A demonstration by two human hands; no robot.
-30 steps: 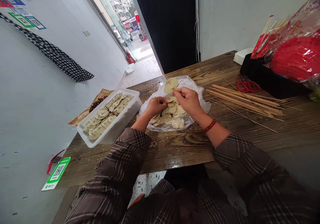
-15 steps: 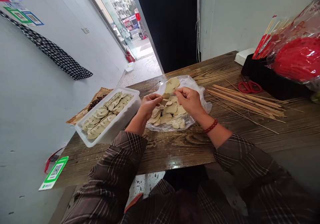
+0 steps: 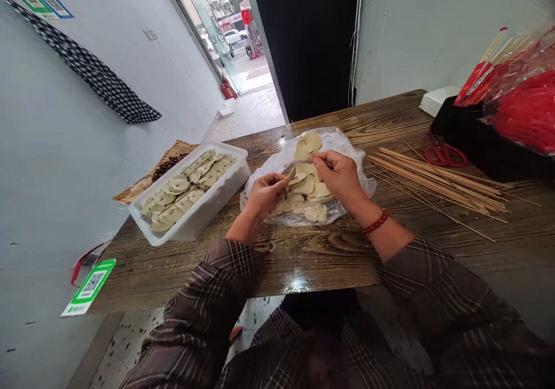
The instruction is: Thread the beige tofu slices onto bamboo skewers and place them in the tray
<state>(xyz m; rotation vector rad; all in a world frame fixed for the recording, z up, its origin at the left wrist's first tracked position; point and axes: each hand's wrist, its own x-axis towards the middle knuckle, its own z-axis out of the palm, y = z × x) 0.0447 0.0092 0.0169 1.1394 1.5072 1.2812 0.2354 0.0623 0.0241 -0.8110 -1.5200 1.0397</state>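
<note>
My right hand [image 3: 340, 178] is closed on a thin bamboo skewer [image 3: 313, 154], held above an open plastic bag. A pale, thin, roundish food slice [image 3: 307, 145] is threaded on it, and the skewer's far end pokes out beyond. Lower and to the left, my left hand [image 3: 267, 193] pinches the edge of another pale slice [image 3: 291, 174] over the pile. Several loose slices [image 3: 304, 185] lie in the clear plastic bag [image 3: 347, 140] under both hands. What kind of food they are, I cannot tell.
A white tray [image 3: 208, 204] of skewered slices stands left on the wooden table [image 3: 329, 262]. Several bare bamboo skewers [image 3: 437, 178] lie right of the bag. Red scissors [image 3: 446, 155] rest by a black box [image 3: 468, 146]. A QR-code card [image 3: 90, 288] sits at the left edge.
My left hand has drawn down and away from the skewered slice, with a slice between its fingers. My right hand still holds the skewer. The whole view has shifted slightly.
</note>
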